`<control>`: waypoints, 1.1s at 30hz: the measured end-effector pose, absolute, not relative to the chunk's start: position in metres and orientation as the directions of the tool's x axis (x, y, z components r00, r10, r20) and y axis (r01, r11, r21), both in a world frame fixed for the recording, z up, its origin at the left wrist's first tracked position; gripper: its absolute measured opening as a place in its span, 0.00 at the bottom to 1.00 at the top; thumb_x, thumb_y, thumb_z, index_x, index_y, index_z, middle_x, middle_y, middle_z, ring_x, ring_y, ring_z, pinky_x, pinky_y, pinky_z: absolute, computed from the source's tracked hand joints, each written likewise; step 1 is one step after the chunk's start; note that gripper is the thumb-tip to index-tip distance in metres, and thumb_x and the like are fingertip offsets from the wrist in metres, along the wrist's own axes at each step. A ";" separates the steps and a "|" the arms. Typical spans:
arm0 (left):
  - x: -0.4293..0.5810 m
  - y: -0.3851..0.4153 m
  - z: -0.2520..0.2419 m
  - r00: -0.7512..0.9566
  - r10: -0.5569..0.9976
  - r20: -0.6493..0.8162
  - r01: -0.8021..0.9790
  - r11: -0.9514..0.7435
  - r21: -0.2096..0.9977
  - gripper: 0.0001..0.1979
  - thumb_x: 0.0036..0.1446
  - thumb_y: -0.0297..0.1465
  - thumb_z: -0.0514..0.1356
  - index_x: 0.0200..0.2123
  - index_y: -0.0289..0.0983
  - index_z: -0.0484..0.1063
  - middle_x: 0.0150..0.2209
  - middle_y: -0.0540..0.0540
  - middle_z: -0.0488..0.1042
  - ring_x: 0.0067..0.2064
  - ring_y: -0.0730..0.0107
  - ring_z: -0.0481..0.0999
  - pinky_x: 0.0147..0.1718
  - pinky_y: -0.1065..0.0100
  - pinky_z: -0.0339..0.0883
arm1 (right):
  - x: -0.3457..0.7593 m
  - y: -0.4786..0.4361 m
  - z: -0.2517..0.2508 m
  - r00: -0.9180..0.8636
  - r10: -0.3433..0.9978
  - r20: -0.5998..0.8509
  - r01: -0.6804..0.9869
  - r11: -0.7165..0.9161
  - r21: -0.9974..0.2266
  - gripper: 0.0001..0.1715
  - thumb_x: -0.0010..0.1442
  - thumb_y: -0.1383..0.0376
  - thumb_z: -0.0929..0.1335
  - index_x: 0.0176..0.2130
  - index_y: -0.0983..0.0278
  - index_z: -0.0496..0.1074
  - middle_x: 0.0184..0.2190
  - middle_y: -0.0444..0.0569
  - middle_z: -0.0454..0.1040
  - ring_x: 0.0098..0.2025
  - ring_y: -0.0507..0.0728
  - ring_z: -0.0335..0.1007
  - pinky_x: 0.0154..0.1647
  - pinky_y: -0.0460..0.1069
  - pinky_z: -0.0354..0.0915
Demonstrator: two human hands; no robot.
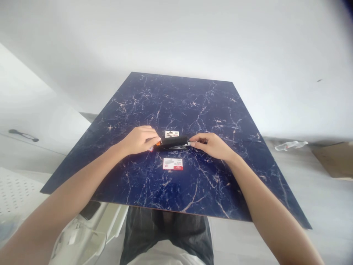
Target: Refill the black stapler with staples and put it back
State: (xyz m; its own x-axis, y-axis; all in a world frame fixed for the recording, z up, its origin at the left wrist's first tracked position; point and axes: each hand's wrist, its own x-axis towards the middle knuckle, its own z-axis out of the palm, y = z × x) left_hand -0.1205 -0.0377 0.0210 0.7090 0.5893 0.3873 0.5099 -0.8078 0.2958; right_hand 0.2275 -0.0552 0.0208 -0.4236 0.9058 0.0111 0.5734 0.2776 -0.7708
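Note:
A black stapler (174, 141) lies lengthwise between my hands on the blue marbled table (176, 106), metal showing along its near side and right end. My left hand (141, 140) is closed at its left end, where an orange bit and a small red-and-white edge show by the fingertips. With thumb and fingers pinched, my right hand (211, 145) grips the metal right end; any small piece in the pinch is too small to make out. A white-and-red staple box (173, 164) lies in front of the stapler. Just behind it is a small white printed box (171, 134), partly hidden.
To the right, a clear plastic bottle (291, 145) and a cardboard box (335, 160) are on the floor. A white cabinet with a dark handle (24, 135) stands at left. Below the table's near-left edge is a pale plastic item (82, 235) with a dark phone-like slab (91, 210).

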 end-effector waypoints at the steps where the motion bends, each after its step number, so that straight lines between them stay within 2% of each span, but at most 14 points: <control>1: -0.120 -0.038 0.021 0.708 0.590 0.387 0.512 -0.807 0.294 0.17 0.73 0.35 0.55 0.32 0.39 0.79 0.34 0.47 0.82 0.37 0.64 0.79 0.41 0.62 0.71 | 0.227 -0.055 0.019 -0.411 0.912 0.014 0.557 0.264 -0.787 0.13 0.66 0.55 0.71 0.46 0.55 0.83 0.44 0.44 0.84 0.42 0.59 0.80 0.49 0.56 0.73; 7: -0.119 -0.038 0.021 0.708 0.598 0.377 0.523 -0.802 0.289 0.17 0.73 0.35 0.54 0.34 0.39 0.79 0.35 0.47 0.82 0.38 0.64 0.79 0.42 0.62 0.71 | 0.219 -0.055 0.009 -0.338 0.938 0.082 0.496 0.251 -0.831 0.11 0.66 0.58 0.71 0.43 0.57 0.83 0.43 0.46 0.85 0.43 0.59 0.81 0.53 0.58 0.73; 10: -0.119 -0.038 0.021 0.710 0.595 0.377 0.519 -0.804 0.290 0.17 0.74 0.35 0.54 0.35 0.39 0.79 0.35 0.47 0.82 0.38 0.64 0.78 0.42 0.61 0.71 | 0.217 -0.056 0.010 -0.226 0.968 0.111 0.447 0.204 -0.871 0.12 0.65 0.57 0.71 0.46 0.57 0.82 0.44 0.48 0.84 0.44 0.60 0.81 0.55 0.60 0.74; 14: -0.120 -0.038 0.021 0.712 0.593 0.375 0.516 -0.805 0.292 0.16 0.73 0.35 0.54 0.37 0.39 0.80 0.37 0.47 0.82 0.39 0.64 0.79 0.43 0.61 0.71 | 0.222 -0.056 0.014 -0.011 0.996 0.087 0.155 0.087 -0.984 0.14 0.62 0.57 0.74 0.46 0.60 0.81 0.43 0.51 0.84 0.45 0.61 0.82 0.56 0.60 0.75; 17: -0.119 -0.038 0.021 0.712 0.595 0.373 0.518 -0.803 0.295 0.16 0.73 0.35 0.55 0.36 0.40 0.80 0.36 0.47 0.83 0.39 0.63 0.79 0.42 0.61 0.71 | 0.226 -0.056 0.018 0.022 1.000 0.014 0.015 0.013 -1.000 0.18 0.57 0.59 0.78 0.47 0.60 0.81 0.40 0.50 0.84 0.46 0.61 0.83 0.58 0.60 0.75; 20: -0.119 -0.039 0.021 0.711 0.597 0.373 0.516 -0.802 0.301 0.16 0.73 0.35 0.55 0.36 0.40 0.80 0.36 0.47 0.83 0.40 0.63 0.79 0.42 0.61 0.72 | 0.225 -0.059 0.022 -0.021 0.999 -0.025 0.087 -0.023 -0.996 0.21 0.55 0.59 0.79 0.48 0.60 0.82 0.41 0.51 0.85 0.45 0.62 0.84 0.56 0.60 0.76; 25: -0.121 -0.037 0.021 0.718 0.582 0.381 0.509 -0.813 0.283 0.15 0.73 0.34 0.55 0.36 0.40 0.80 0.36 0.47 0.83 0.39 0.63 0.80 0.41 0.61 0.72 | 0.220 -0.066 0.033 -0.150 0.987 -0.061 0.417 0.007 -0.909 0.12 0.60 0.59 0.76 0.44 0.60 0.83 0.35 0.49 0.85 0.38 0.61 0.84 0.49 0.60 0.78; 27: -0.121 -0.036 0.021 0.716 0.557 0.421 0.495 -0.830 0.255 0.14 0.73 0.33 0.55 0.37 0.39 0.79 0.37 0.47 0.83 0.39 0.64 0.80 0.42 0.61 0.73 | 0.220 -0.069 0.038 -0.186 0.982 -0.045 0.478 0.050 -0.877 0.11 0.61 0.58 0.75 0.43 0.58 0.84 0.36 0.48 0.85 0.39 0.61 0.84 0.49 0.59 0.77; 29: -0.116 -0.040 0.024 0.682 0.506 0.528 0.484 -0.854 0.192 0.11 0.71 0.32 0.57 0.38 0.39 0.79 0.38 0.48 0.84 0.40 0.65 0.82 0.42 0.61 0.73 | 0.220 -0.072 0.043 -0.202 0.979 0.021 0.480 0.118 -0.869 0.11 0.62 0.56 0.75 0.43 0.57 0.84 0.39 0.47 0.85 0.40 0.61 0.83 0.49 0.58 0.76; 32: -0.096 -0.056 0.029 0.588 0.376 0.716 0.495 -0.867 0.049 0.04 0.67 0.30 0.63 0.43 0.41 0.78 0.40 0.48 0.85 0.40 0.66 0.82 0.43 0.61 0.73 | 0.212 -0.081 0.050 -0.220 0.969 0.114 0.401 0.196 -0.895 0.11 0.63 0.55 0.75 0.43 0.57 0.84 0.41 0.47 0.85 0.40 0.59 0.82 0.47 0.56 0.76; 33: -0.086 -0.064 0.031 0.570 0.337 0.749 0.499 -0.867 0.011 0.06 0.66 0.30 0.65 0.46 0.41 0.77 0.41 0.49 0.85 0.40 0.65 0.82 0.42 0.61 0.73 | 0.208 -0.085 0.051 -0.233 0.965 0.118 0.359 0.198 -0.912 0.11 0.62 0.55 0.76 0.43 0.57 0.84 0.40 0.47 0.85 0.39 0.59 0.82 0.46 0.55 0.76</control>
State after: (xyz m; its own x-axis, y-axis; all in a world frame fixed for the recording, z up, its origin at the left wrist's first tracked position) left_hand -0.0865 -0.0643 0.0314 0.5698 0.3375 0.7493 0.4988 -0.8667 0.0110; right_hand 0.2075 -0.0846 0.0510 -0.2329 0.9653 0.1183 0.3593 0.1984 -0.9119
